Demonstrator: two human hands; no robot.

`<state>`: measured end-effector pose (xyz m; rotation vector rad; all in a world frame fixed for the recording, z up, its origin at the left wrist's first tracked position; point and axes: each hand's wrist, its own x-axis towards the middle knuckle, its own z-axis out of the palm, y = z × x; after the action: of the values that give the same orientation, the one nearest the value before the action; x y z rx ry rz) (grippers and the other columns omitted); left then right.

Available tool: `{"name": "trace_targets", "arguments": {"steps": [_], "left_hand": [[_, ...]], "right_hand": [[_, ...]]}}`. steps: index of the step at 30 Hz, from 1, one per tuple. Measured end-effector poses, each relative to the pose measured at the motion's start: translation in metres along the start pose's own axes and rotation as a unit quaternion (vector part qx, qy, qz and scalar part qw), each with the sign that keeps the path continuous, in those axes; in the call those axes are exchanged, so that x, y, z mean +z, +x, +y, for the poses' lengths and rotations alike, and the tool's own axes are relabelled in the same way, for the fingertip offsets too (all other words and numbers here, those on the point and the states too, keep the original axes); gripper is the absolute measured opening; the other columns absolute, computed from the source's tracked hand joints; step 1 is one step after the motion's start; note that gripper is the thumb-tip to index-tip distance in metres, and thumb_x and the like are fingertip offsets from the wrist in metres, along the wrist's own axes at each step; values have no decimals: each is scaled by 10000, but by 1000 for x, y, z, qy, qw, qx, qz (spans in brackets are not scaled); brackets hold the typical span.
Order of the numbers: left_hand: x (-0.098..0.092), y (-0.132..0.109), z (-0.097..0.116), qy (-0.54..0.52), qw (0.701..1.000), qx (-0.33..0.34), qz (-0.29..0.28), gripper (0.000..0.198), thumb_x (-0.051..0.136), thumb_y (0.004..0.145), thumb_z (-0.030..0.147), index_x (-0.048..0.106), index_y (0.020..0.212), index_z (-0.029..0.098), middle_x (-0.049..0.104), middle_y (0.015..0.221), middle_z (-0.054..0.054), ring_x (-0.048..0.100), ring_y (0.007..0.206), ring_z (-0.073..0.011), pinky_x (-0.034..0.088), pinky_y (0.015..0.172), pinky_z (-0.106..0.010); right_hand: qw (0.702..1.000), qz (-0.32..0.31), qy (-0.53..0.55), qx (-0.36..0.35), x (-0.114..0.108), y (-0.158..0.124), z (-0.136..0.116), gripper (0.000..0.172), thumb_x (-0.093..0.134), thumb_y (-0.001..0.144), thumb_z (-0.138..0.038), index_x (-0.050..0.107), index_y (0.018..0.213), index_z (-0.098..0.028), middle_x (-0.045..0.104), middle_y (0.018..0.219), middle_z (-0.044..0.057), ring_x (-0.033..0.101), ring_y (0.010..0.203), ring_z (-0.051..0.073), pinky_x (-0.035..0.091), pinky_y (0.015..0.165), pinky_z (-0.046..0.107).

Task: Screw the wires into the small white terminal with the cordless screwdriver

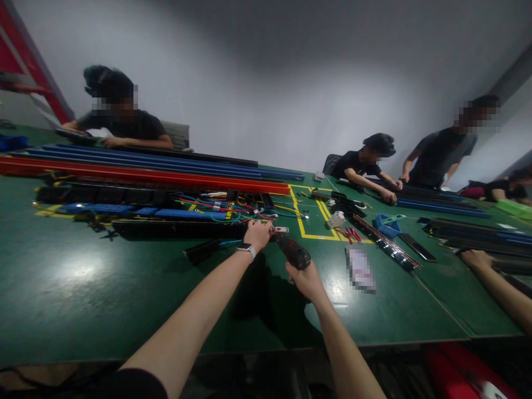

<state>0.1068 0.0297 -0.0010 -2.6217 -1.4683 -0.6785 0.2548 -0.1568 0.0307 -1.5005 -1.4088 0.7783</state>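
My right hand (306,280) is wrapped around the handle of a dark cordless screwdriver (294,252), whose nose points away from me to the upper left. Closed at the right end of a long black profile (178,230), my left hand (258,235) wears a wristwatch (247,250); its fingertips are by the screwdriver's tip. Just right of these fingers lies a small white and red piece (282,229). Coloured wires (216,206) with ring ends spread behind the profile. The bit and any screw are too small to make out.
Red (145,172) and blue profiles (166,162) lie behind on the green table (124,288). Right of me are pliers (352,235), a blue bin (387,224) and a glossy dark strip (386,246). Co-workers sit and stand opposite; another person's arm (494,277) reaches in at right.
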Motion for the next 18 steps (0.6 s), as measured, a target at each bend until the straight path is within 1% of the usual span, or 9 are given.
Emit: {"name": "trace_targets", "arguments": {"steps": [6, 10, 15, 18], "left_hand": [[-1, 0, 0, 3, 1000, 1, 2, 261, 491, 976, 425, 631, 1106, 247, 733, 993, -101, 601, 1056, -298, 301, 978, -475], [-1, 0, 0, 0, 1000, 0, -3, 264, 504, 971, 419, 622, 1138, 252, 736, 989, -100, 597, 1074, -295, 297, 987, -475], [-2, 0, 1, -5, 1000, -4, -8, 245, 518, 963, 403, 633, 1109, 243, 732, 995, -109, 601, 1068, -293, 297, 989, -475], [-4, 0, 2, -6, 1000, -7, -9, 247, 524, 960, 396, 635, 1120, 245, 731, 1001, -112, 601, 1074, -290, 294, 996, -471]], "right_hand": [[1000, -4, -1, -8, 0, 3, 7, 177, 591, 847, -332, 610, 945, -186, 569, 604, -36, 553, 546, 149, 450, 535, 252], [1000, -10, 3, -10, 0, 3, 6, 177, 592, 850, -334, 607, 944, -185, 564, 613, -36, 556, 548, 150, 452, 536, 255], [1000, -11, 5, -8, 0, 2, 6, 192, 603, 841, -338, 611, 963, -190, 588, 664, -28, 565, 564, 150, 462, 549, 259], [1000, -10, 5, -7, 0, 2, 5, 189, 593, 842, -331, 615, 964, -189, 583, 658, -28, 561, 561, 151, 461, 547, 262]]}}
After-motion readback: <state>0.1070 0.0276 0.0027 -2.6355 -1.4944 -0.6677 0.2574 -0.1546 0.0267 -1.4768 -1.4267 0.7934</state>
